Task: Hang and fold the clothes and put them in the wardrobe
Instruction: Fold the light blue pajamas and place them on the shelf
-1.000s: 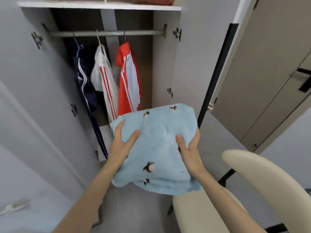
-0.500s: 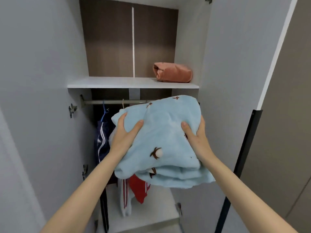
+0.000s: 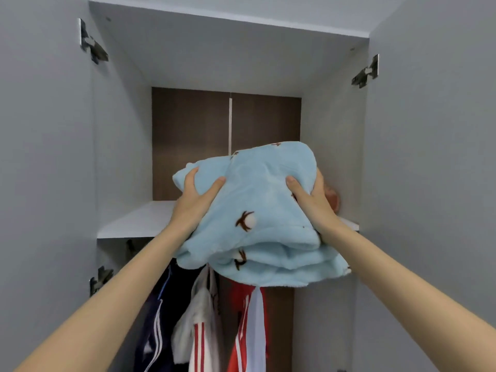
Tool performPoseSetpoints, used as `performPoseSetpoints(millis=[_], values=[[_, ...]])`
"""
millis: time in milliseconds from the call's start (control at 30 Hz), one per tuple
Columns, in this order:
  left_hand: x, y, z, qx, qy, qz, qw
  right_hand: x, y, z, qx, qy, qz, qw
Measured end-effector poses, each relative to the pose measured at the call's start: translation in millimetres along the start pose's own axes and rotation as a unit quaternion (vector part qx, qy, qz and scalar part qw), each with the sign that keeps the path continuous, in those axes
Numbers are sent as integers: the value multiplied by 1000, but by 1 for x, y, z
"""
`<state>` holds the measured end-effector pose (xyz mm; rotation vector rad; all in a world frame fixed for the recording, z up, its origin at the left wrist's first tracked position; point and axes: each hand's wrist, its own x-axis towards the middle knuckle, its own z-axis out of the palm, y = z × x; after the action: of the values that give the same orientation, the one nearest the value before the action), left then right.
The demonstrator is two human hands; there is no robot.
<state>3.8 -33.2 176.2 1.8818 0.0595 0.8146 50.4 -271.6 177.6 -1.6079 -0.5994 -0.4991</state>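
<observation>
Blue fleece bundle, folded into several thick layers and dotted with small brown-and-white motifs, is held up in both hands at the shelf of the open wardrobe. 2 bare forearms are stretched up toward the shelf from the lower corners. The left hand is clamped on the bundle's left edge, with the thumb pressed on top and the fingers curled round the side. The right hand is clamped on the right edge likewise, with the thumb laid on top and the other fingers hidden behind the fabric. The bundle is carried over the right half of the shelf's front edge, and its lowest folds droop in front of and below that edge. Whether its far end is resting on the shelf cannot be told.

Below the shelf, 3 garments are seen hanging side by side: a navy jacket with white stripes to the left, a white top with red stripes in the middle, and a red jacket with white stripes under the bundle. On the shelf, at its right end, a pink folded item is partly hidden behind the right hand, close to the side wall. Behind the shelf, 2 dark brown back panels are divided by a pale vertical strip. Above the shelf, metal hinges are fixed at both sides.
</observation>
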Motion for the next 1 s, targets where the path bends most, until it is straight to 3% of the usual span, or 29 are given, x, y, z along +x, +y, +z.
performPoseSetpoints(millis=[367, 533, 600, 667, 733, 800, 867, 933, 1000], values=[[194, -56, 5, 94, -1, 1, 996, 172, 64, 91, 58, -10, 2, 998], [254, -83, 27, 151, -32, 24, 988, 221, 113, 114, 61, -30, 84, 994], [265, -103, 37, 216, -74, -8, 974, 228, 134, 120, 16, -32, 88, 995], [268, -121, 48, 331, -121, -60, 934, 231, 151, 124, -98, -64, 93, 989], [269, -130, 60, 403, -167, -49, 899, 238, 158, 122, -282, -108, 102, 948], [270, -129, 69, 418, -199, 10, 887, 247, 148, 122, -448, -102, 18, 888], [269, -126, 74, 421, -225, 56, 877, 252, 133, 127, -454, -120, -72, 880], [263, -124, 76, 416, -228, 63, 878, 250, 130, 138, -383, -191, -54, 902], [251, -125, 77, 426, -219, 69, 875, 241, 146, 144, -375, -246, -26, 894]])
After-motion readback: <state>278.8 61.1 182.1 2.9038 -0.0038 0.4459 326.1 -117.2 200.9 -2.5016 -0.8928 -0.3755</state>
